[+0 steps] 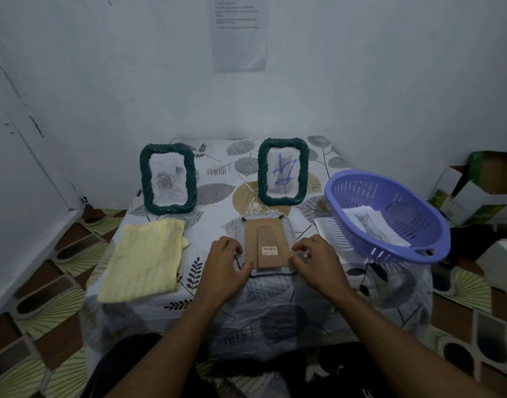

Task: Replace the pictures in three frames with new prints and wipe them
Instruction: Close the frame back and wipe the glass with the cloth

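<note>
A face-down frame point(266, 244) lies flat at the near middle of the leaf-printed tablecloth point(217, 202), its brown cardboard back and stand flap up. The left hand point(227, 264) and right hand point(315, 261) flank its near corners, curled fingers loosely apart, fingertips touching its edges. Left of it lies a ribbed yellow cloth point(144, 258); right, a slotted purple plastic basket point(387, 215) holds a cat print point(373, 226). Beyond it stand two rope-textured green frames: roses point(167, 179), scribbled cat point(283, 170).
</note>
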The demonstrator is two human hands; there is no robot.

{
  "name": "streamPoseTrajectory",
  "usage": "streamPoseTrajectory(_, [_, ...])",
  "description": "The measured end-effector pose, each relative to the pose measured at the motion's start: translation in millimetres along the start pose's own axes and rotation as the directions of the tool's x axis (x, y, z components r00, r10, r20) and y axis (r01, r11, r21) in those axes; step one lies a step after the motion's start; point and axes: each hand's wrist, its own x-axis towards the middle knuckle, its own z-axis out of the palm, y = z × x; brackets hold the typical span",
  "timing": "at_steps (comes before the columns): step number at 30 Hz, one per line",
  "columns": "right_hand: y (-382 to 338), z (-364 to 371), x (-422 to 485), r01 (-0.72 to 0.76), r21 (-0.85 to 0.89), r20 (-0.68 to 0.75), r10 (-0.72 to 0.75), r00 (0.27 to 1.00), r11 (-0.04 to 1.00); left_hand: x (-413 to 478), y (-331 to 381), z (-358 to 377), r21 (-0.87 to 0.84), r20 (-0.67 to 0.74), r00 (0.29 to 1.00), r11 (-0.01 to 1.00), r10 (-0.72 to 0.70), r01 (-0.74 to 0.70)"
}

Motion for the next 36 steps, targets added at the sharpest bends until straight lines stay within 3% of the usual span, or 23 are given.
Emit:
streamPoseTrajectory(11, [-3.6,14.7,-24.1,-0.081,0.054,-0.146,0.088,0.985,0.995,-22.5,17.6,3.7,-0.091,-0.071,0.985,0.984,-0.158,0.152])
streamPoseTrajectory(22, [1.7,15.7,-27.5,-0.027,0.199,-0.15,0.058,0.987,0.98,-18.4,11.9,4.1,-0.008,-0.055,0.998,1.0,0.015,-0.015])
streamPoseTrajectory(30, [1.7,13.4,-24.2,-0.032,0.199,-0.103,0.054,0.993,0.979,-13.9,8.7,0.4,-0.059,-0.034,0.999,0.998,-0.007,0.005])
streamPoseTrajectory(36, [0.1,11.2,-9.7,-0.111,0.173,-0.112,0.132,0.985,0.979,0.7,8.8,-1.0,-0.112,-0.065,0.997,0.993,-0.035,0.027])
